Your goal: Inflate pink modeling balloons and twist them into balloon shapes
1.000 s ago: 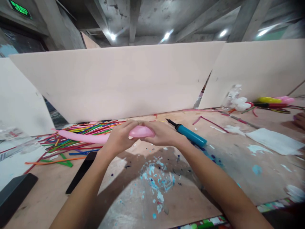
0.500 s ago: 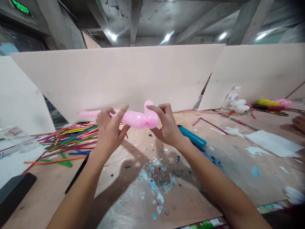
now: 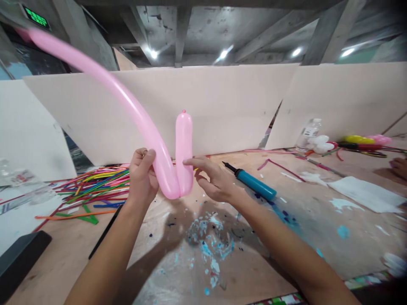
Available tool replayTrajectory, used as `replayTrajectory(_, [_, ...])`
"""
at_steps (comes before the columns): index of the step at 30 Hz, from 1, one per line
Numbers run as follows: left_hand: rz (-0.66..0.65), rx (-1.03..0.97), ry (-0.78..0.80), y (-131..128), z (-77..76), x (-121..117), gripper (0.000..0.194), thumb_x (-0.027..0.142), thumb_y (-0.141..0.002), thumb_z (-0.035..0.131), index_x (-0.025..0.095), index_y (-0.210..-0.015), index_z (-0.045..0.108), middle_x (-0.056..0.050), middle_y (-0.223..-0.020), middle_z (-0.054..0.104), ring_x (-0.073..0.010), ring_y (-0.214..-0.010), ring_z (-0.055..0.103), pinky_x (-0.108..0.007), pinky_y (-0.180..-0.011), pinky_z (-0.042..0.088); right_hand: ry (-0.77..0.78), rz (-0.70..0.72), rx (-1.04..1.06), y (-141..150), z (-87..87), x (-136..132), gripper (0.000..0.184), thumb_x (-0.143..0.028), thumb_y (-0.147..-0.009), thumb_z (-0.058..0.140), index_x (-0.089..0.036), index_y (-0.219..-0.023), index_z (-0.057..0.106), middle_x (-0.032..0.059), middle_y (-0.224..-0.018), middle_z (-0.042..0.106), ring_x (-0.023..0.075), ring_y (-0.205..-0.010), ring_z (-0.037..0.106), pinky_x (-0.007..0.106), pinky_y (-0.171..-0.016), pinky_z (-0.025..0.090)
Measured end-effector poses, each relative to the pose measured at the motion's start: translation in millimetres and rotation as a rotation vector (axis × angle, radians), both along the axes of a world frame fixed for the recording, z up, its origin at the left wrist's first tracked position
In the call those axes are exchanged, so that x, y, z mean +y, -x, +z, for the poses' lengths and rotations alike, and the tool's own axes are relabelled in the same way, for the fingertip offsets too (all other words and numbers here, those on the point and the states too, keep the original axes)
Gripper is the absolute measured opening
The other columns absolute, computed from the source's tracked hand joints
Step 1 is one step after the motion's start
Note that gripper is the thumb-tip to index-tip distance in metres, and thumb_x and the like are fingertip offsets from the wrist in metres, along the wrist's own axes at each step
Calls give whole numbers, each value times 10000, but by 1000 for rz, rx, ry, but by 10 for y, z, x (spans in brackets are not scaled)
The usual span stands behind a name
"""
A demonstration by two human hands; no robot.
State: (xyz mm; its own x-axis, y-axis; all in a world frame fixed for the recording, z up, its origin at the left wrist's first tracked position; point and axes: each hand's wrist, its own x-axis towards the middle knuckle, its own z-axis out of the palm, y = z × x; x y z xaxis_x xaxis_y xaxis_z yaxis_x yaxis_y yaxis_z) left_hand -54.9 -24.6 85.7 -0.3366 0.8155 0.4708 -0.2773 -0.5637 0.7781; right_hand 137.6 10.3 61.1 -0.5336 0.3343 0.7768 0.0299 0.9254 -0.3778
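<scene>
A long pink modelling balloon [image 3: 127, 99] is bent sharply at a twist near its bottom. Its short section [image 3: 183, 137] stands upright with the knot on top, while the long part sweeps up and left beyond the white board. My left hand [image 3: 143, 176] is closed on the long part, just above the bend. Beside the short section, my right hand [image 3: 214, 180] has its index finger stretched out against the balloon's side, the other fingers loosely bent and apart from the thumb. The twist hangs a little above the table.
Uninflated balloons [image 3: 98, 182] in many colours lie at left, near a black object [image 3: 23, 262]. A blue hand pump [image 3: 256, 184] rests right of my hand. Farther right are a plastic bottle [image 3: 310, 133], white paper [image 3: 365, 192] and another person's hand [image 3: 399, 166]. White boards [image 3: 222, 106] stand behind the table.
The balloon has swung from lying level between my hands to a V shape, its long end now raised up and left. My right hand has loosened from the twisted section and moved slightly lower.
</scene>
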Motion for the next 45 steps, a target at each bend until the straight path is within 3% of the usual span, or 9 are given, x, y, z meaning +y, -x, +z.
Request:
replayTrajectory(9, [-490, 317, 174, -52, -128, -45, 567, 568, -677, 635, 205, -1109, 581, -84, -934, 684, -290, -898, 658, -438, -774, 539, 95, -117, -82, 191, -131, -73, 184, -207, -826, 521, -220, -985, 430, 10, -885, 514, 150, -785, 498, 313, -732, 443])
replayTrajectory(13, [-557, 382, 180, -7, -183, 5, 751, 761, -678, 500, 186, -1154, 587, -123, -953, 687, -306, -896, 657, -453, -767, 526, 115, -157, -209, 177, -111, -83, 237, -192, -738, 566, -219, -921, 418, -5, -844, 506, 147, -725, 472, 289, -663, 414])
replayTrajectory(16, [-561, 343, 249, 46, -217, 73, 661, 693, -688, 547, 171, -1089, 609, -127, -929, 683, -274, -794, 660, -424, -717, 530, 61, -114, -310, 174, -120, -67, 216, -186, -750, 567, -207, -945, 475, 24, -905, 571, 168, -797, 525, 306, -715, 431])
replayTrajectory(20, [-192, 506, 249, 60, -245, 162, 431, 443, -686, 667, 152, -992, 582, -68, -836, 638, -210, -696, 615, -369, -657, 518, 38, -130, -386, 134, -108, -24, 212, -222, -816, 562, -213, -1027, 553, 52, -1012, 629, 189, -899, 574, 332, -787, 440])
replayTrajectory(24, [265, 974, 87, 15, -255, 177, 524, 291, -655, 685, 178, -1137, 514, -66, -965, 625, -231, -823, 607, -360, -704, 498, 284, -252, -150, 47, 11, -7, 299, -451, -800, 627, -196, -944, 569, 25, -816, 610, 132, -666, 542, 260, -581, 412])
replayTrajectory(30, [498, 1402, -90, -131, -279, 77, 565, 149, -630, 615, 198, -1182, 507, -109, -1114, 607, -301, -1018, 574, -432, -851, 471, 649, -144, 250, 21, 73, 34, 410, -578, -749, 645, -190, -759, 514, -56, -529, 400, 91, -482, 377, 237, -445, 292])
replayTrajectory(37, [313, 1268, 47, -225, -284, 27, 544, 427, -709, 688, 208, -1188, 550, -108, -1093, 647, -307, -944, 613, -454, -787, 489, 713, -23, 242, 42, 30, 58, 384, -505, -725, 696, -174, -640, 519, -43, -473, 452, 83, -428, 404, 235, -416, 299])
replayTrajectory(42, [-323, 1141, 109, -138, -139, -24, 253, 365, -805, 604, 229, -1007, 672, -58, -955, 686, -224, -833, 629, -359, -725, 507, 728, 88, 118, -82, 122, 15, 348, -443, -738, 710, -169, -623, 530, -38, -507, 459, 92, -485, 438, 234, -455, 349])
replayTrajectory(45, [-645, 977, 262, -93, -129, -49, 275, 391, -752, 665, 210, -960, 674, -59, -845, 675, -205, -748, 616, -322, -655, 501, 689, 116, 41, -177, 197, -40, 256, -384, -735, 729, -160, -763, 609, 6, -677, 581, 138, -649, 554, 261, -568, 446])
